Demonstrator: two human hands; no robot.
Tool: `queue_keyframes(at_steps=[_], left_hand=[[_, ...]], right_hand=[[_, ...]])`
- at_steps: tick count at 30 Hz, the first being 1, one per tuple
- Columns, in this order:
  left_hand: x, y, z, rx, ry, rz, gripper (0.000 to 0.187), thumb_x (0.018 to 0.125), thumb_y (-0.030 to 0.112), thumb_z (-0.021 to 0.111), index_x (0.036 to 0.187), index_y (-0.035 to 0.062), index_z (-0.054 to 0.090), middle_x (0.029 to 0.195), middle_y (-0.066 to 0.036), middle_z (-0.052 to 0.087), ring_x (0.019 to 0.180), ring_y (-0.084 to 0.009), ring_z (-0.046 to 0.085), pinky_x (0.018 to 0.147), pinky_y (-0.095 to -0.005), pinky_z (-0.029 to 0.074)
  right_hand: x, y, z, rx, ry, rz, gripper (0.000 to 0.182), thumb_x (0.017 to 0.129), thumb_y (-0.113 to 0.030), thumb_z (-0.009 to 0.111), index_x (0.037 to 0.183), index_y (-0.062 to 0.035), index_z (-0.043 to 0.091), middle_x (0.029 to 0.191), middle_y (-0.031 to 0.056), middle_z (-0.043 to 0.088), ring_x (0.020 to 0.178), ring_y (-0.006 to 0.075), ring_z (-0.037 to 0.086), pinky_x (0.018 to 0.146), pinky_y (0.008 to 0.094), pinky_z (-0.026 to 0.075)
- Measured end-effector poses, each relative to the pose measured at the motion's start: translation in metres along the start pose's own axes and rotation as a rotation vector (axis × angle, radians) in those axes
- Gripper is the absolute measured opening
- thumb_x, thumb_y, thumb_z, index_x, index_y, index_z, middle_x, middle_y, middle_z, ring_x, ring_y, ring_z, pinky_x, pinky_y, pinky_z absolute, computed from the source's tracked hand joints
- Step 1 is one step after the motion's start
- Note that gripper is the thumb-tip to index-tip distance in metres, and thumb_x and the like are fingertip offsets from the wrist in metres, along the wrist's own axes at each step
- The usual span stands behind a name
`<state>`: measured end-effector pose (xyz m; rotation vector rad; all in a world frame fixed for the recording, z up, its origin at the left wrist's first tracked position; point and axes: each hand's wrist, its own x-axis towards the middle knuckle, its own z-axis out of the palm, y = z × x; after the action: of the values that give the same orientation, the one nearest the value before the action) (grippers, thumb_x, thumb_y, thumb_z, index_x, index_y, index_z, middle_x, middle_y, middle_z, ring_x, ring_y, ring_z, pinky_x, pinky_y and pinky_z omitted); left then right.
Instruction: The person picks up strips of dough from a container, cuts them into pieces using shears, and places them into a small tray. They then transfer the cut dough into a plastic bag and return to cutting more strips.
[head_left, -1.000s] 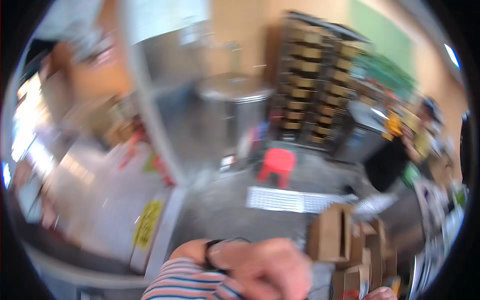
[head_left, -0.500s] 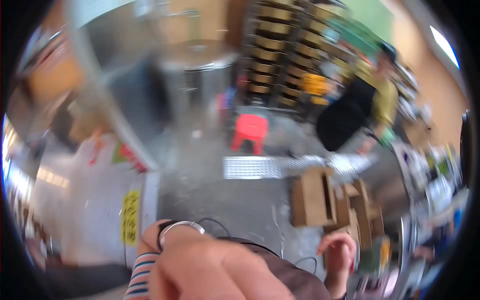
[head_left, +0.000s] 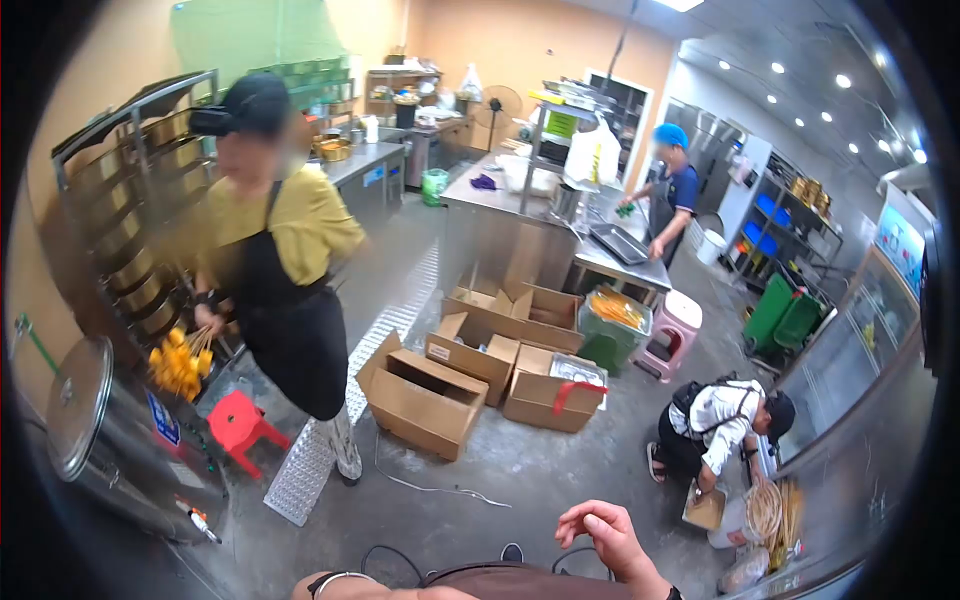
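Observation:
My right hand point(head_left: 610, 540) is raised at the bottom centre of the head view, above the grey floor. Its fingers are loosely bent and apart, with nothing between them. At the bottom edge, only a sliver of my left hand point(head_left: 415, 595) shows beside a silver bracelet point(head_left: 345, 577); its fingers are cut off by the frame. Between the hands is the brown apron point(head_left: 500, 582) on my body. Open cardboard boxes, the closest a wide carton point(head_left: 415, 415), stand on the floor beyond my hands.
A co-worker in a yellow shirt point(head_left: 305, 220) holds a bunch of yellow skewers point(head_left: 182, 362) beside a red stool point(head_left: 243, 430) and a steel drum point(head_left: 85, 420). Another person crouches at right point(head_left: 730, 420); a third stands at a counter point(head_left: 635, 270). A cable point(head_left: 440, 487) crosses the floor.
My view has swung to the right, bringing the counter and two more people into sight. My left hand has dropped almost out of frame. The co-worker in yellow appears closer, on the left.

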<state>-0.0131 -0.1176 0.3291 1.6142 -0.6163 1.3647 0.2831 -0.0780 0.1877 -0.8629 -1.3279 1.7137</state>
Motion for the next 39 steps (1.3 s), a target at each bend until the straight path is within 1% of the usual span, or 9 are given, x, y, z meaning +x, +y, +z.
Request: queue_keyframes(at_steps=[3,5,7,9,14,20,23,33,39], left_hand=[[0.004,-0.042,-0.039,-0.205,-0.247,-0.017,0.029,0.091,0.027,0.056,0.105,0.0034,0.065,0.105,-0.013,0.066,0.096,-0.0284,0.060,0.083,-0.0418,0.043],[-0.025,-0.076,-0.046,-0.187,0.002,-0.117,0.037,0.094,0.028,0.049,0.093,-0.0069,0.060,0.088,-0.017,0.065,0.080,-0.0376,0.062,0.071,-0.0434,0.051],[-0.042,-0.093,-0.069,-0.077,0.151,-0.612,0.032,0.093,0.024,0.051,0.087,-0.0049,0.063,0.087,-0.014,0.066,0.081,-0.0315,0.063,0.073,-0.0389,0.050],[-0.084,-0.139,-0.100,-0.109,0.327,-0.953,0.029,0.093,0.019,0.056,0.113,-0.0010,0.060,0.103,-0.009,0.064,0.093,-0.0177,0.061,0.087,-0.0320,0.047],[-0.201,-0.262,-0.149,0.006,0.570,-1.356,0.034,0.092,0.024,0.057,0.118,0.0020,0.056,0.111,-0.005,0.061,0.101,-0.0134,0.057,0.089,-0.0289,0.046],[-0.266,-0.313,-0.165,0.028,0.192,-1.900,0.058,0.090,0.046,0.055,0.131,0.0054,0.047,0.129,-0.012,0.053,0.119,-0.0205,0.048,0.102,-0.0335,0.036],[-0.266,-0.309,-0.165,0.016,0.218,-1.928,0.058,0.092,0.048,0.047,0.128,0.0020,0.049,0.129,-0.012,0.053,0.121,-0.0239,0.047,0.103,-0.0352,0.034],[-0.251,-0.221,-0.199,-0.083,0.732,-1.828,0.063,0.096,0.054,0.029,0.142,0.0119,0.031,0.144,-0.015,0.035,0.134,-0.0286,0.032,0.110,-0.0364,0.023],[-0.316,-0.148,-0.274,0.241,0.631,-1.743,0.056,0.099,0.047,0.028,0.142,0.0124,0.032,0.140,-0.016,0.041,0.130,-0.0285,0.039,0.107,-0.0347,0.029]], right_hand=[[-0.004,0.005,-0.017,-0.018,0.092,0.023,0.029,0.092,-0.019,0.050,0.103,0.0069,0.060,0.091,0.0156,0.066,0.077,0.0187,0.064,0.076,0.0302,0.050],[-0.004,0.007,-0.029,-0.037,0.133,0.053,0.031,0.091,-0.021,0.051,0.101,0.0073,0.060,0.089,0.0170,0.066,0.075,0.0208,0.064,0.074,0.0311,0.051],[-0.004,0.012,-0.042,-0.044,0.204,0.085,0.031,0.091,-0.021,0.052,0.101,0.0069,0.060,0.089,0.0172,0.066,0.075,0.0207,0.064,0.074,0.0308,0.051],[-0.003,0.028,-0.065,0.070,0.207,0.106,0.028,0.092,-0.018,0.052,0.103,0.0061,0.060,0.091,0.0156,0.066,0.078,0.0187,0.064,0.075,0.0296,0.051],[0.030,0.072,-0.138,0.054,0.112,0.288,0.028,0.091,-0.016,0.055,0.112,0.0031,0.058,0.101,0.0132,0.065,0.093,0.0171,0.062,0.083,0.0288,0.048],[0.096,0.095,-0.217,-0.026,-0.174,0.555,0.036,0.091,-0.016,0.057,0.123,-0.0003,0.054,0.119,0.0067,0.058,0.110,0.0131,0.053,0.095,0.0273,0.040],[0.141,0.085,-0.243,-0.133,-0.267,0.704,0.040,0.089,-0.018,0.058,0.125,-0.0018,0.053,0.124,0.0076,0.055,0.111,0.0142,0.052,0.097,0.0278,0.040],[0.277,0.099,-0.215,-0.563,-0.528,0.467,0.032,0.091,-0.023,0.057,0.120,-0.0102,0.057,0.113,0.0105,0.059,0.105,0.0233,0.057,0.089,0.0310,0.045],[0.375,0.136,-0.131,-0.612,-0.556,0.464,0.032,0.092,-0.027,0.056,0.119,-0.0089,0.058,0.113,0.0115,0.060,0.107,0.0262,0.057,0.091,0.0332,0.044]])
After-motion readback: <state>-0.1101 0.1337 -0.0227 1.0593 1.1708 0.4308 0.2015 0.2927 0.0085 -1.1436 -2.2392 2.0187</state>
